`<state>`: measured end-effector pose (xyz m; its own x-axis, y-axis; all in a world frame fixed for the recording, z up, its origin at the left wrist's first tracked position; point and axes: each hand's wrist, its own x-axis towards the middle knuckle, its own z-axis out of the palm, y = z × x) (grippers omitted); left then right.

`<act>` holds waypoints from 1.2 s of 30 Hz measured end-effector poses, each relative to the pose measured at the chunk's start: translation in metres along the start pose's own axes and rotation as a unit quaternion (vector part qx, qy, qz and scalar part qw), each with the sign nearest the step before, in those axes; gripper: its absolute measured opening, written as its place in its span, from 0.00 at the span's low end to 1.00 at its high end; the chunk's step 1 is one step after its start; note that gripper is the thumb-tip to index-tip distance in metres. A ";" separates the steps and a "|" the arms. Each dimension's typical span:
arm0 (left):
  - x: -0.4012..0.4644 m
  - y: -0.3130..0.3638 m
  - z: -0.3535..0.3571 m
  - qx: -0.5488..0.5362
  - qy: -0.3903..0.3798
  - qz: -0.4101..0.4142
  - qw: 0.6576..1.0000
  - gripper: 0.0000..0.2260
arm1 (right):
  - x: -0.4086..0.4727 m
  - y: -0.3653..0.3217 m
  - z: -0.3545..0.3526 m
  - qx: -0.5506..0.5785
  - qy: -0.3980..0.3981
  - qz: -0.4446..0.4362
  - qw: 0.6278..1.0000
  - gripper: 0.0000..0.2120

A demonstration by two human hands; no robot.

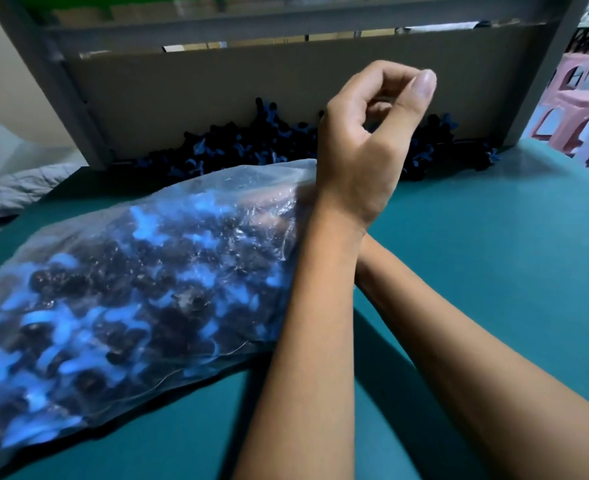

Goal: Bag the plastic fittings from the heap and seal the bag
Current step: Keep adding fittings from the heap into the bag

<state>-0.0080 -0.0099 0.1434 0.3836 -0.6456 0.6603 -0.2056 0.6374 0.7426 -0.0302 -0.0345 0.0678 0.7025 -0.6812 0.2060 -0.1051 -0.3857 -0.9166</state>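
Note:
A clear plastic bag (130, 289), full of blue and dark plastic fittings, lies on the teal table (494, 237) at the left. Its mouth points toward the heap of fittings (244, 147) piled against the back board. My left hand (365, 133) hovers above the heap, right of the bag's mouth. Its fingers are curled and the thumb meets the fingertips, with nothing visible between them. My right arm crosses under the left forearm. My right hand (269, 202) shows dimly through the film at the bag's mouth, holding the bag there.
A brown cardboard board (217, 88) in a grey metal frame stands behind the heap. Pink plastic stools (577, 109) stand beyond the table at the far right. Grey cloth (16, 192) lies off the table's left edge.

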 end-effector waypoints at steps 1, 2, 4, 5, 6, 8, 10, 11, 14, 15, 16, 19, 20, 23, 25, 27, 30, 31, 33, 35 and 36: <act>0.000 0.000 0.000 -0.013 0.007 -0.006 1.000 0.08 | 0.002 -0.001 0.000 0.001 -0.003 0.005 1.000 0.27; 0.000 -0.002 0.000 -0.025 0.015 -0.015 0.999 0.08 | 0.006 -0.001 -0.002 -0.002 -0.015 0.007 1.000 0.28; -0.001 -0.006 0.001 -0.036 0.044 -0.045 0.997 0.09 | 0.009 0.002 -0.011 -0.019 -0.066 0.024 0.997 0.27; -0.001 -0.010 0.002 -0.037 0.065 -0.065 0.995 0.10 | 0.007 0.001 -0.016 -0.058 -0.097 0.027 0.993 0.24; 0.000 -0.015 0.001 -0.036 0.092 -0.087 0.991 0.11 | 0.006 0.005 -0.019 -0.063 -0.119 0.038 0.990 0.17; 0.002 -0.025 -0.003 -0.038 0.151 -0.130 0.979 0.14 | 0.005 0.010 -0.021 -0.072 -0.128 0.006 0.989 0.05; 0.005 -0.034 -0.010 -0.050 0.207 -0.171 0.962 0.16 | 0.002 0.010 -0.015 -0.067 -0.085 -0.045 0.993 0.03; 0.006 -0.038 -0.015 -0.061 0.232 -0.191 0.952 0.17 | 0.003 0.011 -0.012 -0.065 -0.060 -0.071 0.994 0.02; 0.005 -0.045 -0.027 -0.092 0.291 -0.252 0.919 0.16 | 0.009 0.023 -0.014 -0.101 0.017 -0.124 0.987 0.07; 0.004 -0.048 -0.031 -0.086 0.306 -0.271 0.908 0.15 | 0.011 0.030 -0.017 -0.077 0.049 -0.121 0.988 0.08; 0.003 -0.050 -0.035 -0.072 0.317 -0.288 0.901 0.14 | 0.011 0.035 -0.020 -0.047 0.082 -0.105 0.990 0.09; -0.001 -0.055 -0.041 -0.022 0.318 -0.316 0.894 0.12 | 0.024 0.055 -0.032 -0.038 0.198 -0.056 0.978 0.14; -0.002 -0.056 -0.041 -0.012 0.314 -0.321 0.894 0.12 | 0.032 0.060 -0.038 -0.081 0.222 -0.042 0.971 0.14; -0.003 -0.058 -0.039 0.009 0.303 -0.326 0.895 0.11 | 0.061 0.085 -0.059 -0.317 0.197 0.002 0.928 0.14; -0.003 -0.060 -0.038 0.020 0.295 -0.330 0.897 0.10 | 0.078 0.099 -0.070 -0.415 0.145 0.042 0.897 0.20; -0.004 -0.061 -0.038 0.026 0.286 -0.336 0.897 0.09 | 0.093 0.109 -0.079 -0.446 0.104 0.086 0.885 0.29; -0.005 -0.063 -0.037 0.038 0.274 -0.342 0.898 0.09 | 0.113 0.119 -0.094 -0.470 0.038 0.146 0.870 0.37; -0.005 -0.063 -0.037 0.041 0.272 -0.343 0.898 0.09 | 0.118 0.121 -0.099 -0.477 0.010 0.157 0.865 0.37; -0.005 -0.063 -0.037 0.043 0.271 -0.345 0.898 0.08 | 0.124 0.124 -0.104 -0.497 -0.035 0.167 0.851 0.35; -0.006 -0.062 -0.038 0.042 0.270 -0.345 0.898 0.06 | 0.124 0.125 -0.104 -0.512 -0.035 0.151 0.845 0.32; -0.006 -0.061 -0.038 0.041 0.271 -0.346 0.897 0.06 | 0.122 0.124 -0.103 -0.509 -0.019 0.138 0.849 0.30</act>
<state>0.0364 -0.0294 0.0899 0.8217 -0.5617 -0.0967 0.1937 0.1156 0.9742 -0.0300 -0.2289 0.0148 0.5722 -0.8201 0.0021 -0.8104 -0.5658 -0.1522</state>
